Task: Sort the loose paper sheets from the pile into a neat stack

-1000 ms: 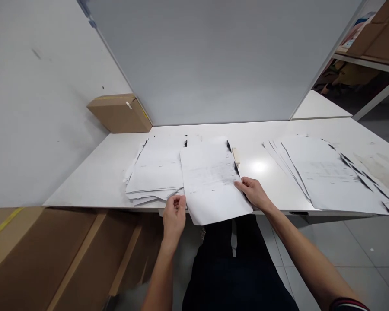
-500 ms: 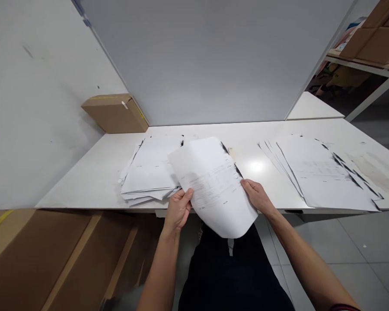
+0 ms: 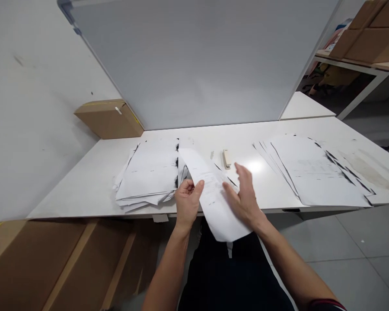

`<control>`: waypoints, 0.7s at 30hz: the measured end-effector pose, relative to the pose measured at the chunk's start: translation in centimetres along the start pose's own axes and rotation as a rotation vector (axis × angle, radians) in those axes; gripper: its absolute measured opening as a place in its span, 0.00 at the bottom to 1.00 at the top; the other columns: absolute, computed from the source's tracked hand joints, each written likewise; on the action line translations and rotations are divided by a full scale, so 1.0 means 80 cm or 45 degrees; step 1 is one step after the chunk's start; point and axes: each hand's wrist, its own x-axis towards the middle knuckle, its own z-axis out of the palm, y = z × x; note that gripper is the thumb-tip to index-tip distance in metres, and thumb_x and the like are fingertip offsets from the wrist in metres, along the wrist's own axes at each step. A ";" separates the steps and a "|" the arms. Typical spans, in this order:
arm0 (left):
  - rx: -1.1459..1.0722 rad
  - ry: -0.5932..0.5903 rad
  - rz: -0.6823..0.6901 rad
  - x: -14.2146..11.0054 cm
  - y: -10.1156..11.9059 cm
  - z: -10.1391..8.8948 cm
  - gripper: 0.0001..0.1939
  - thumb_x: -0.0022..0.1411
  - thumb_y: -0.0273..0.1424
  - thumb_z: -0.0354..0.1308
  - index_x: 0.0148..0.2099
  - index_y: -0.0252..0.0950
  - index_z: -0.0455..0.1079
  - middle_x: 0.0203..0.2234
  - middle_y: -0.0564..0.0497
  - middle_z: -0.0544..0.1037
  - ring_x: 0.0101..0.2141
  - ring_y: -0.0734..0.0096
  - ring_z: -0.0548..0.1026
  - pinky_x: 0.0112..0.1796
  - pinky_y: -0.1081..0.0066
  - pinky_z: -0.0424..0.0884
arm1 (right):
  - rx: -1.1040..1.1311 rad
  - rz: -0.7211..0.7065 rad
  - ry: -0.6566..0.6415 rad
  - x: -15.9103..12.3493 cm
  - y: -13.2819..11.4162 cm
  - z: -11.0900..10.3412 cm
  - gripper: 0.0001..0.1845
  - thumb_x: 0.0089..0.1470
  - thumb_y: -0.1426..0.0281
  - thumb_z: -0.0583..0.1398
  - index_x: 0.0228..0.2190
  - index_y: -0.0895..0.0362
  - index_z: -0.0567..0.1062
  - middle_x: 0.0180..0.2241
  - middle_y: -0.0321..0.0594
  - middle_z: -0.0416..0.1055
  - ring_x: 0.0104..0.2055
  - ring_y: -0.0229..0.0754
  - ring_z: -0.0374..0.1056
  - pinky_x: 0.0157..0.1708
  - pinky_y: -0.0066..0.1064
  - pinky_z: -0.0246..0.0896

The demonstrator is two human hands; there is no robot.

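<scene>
Left hand in pinch grip on paper

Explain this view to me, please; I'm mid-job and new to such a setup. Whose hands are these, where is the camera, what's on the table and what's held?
There is no machine here: these are one person's two bare hands. The camera sits on that person's head, looking forward and down, so left and right match theirs.

The left hand pinches the edge of some curved, printed paper; I can't tell how many sheets. The right hand is open, its thumb over the paper; whether it touches is unclear.

On the white table lie a left stack and a right stack of papers, with a small pale stapler between them. A cardboard box sits at the back left.
</scene>
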 end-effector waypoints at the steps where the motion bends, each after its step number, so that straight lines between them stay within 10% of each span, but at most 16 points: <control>1: -0.008 -0.011 0.003 -0.002 -0.002 0.006 0.12 0.49 0.37 0.63 0.29 0.35 0.66 0.21 0.56 0.71 0.24 0.78 0.70 0.26 0.77 0.66 | 0.070 -0.057 -0.116 -0.008 -0.011 0.003 0.36 0.55 0.60 0.54 0.61 0.50 0.46 0.61 0.46 0.45 0.63 0.50 0.42 0.57 0.50 0.47; 5: -0.227 -0.158 -0.194 -0.008 -0.013 0.023 0.14 0.53 0.41 0.59 0.32 0.36 0.64 0.24 0.55 0.71 0.19 0.81 0.67 0.20 0.78 0.63 | 0.288 -0.077 -0.388 -0.029 -0.028 0.019 0.40 0.53 0.60 0.58 0.62 0.46 0.44 0.61 0.42 0.46 0.63 0.49 0.44 0.59 0.47 0.47; 21: -0.312 -0.144 -0.341 -0.004 -0.032 0.019 0.17 0.51 0.43 0.61 0.29 0.36 0.61 0.17 0.58 0.66 0.16 0.82 0.64 0.18 0.78 0.63 | 0.507 0.053 -0.442 -0.033 -0.006 0.026 0.33 0.54 0.58 0.57 0.59 0.49 0.55 0.58 0.43 0.54 0.60 0.48 0.51 0.56 0.42 0.53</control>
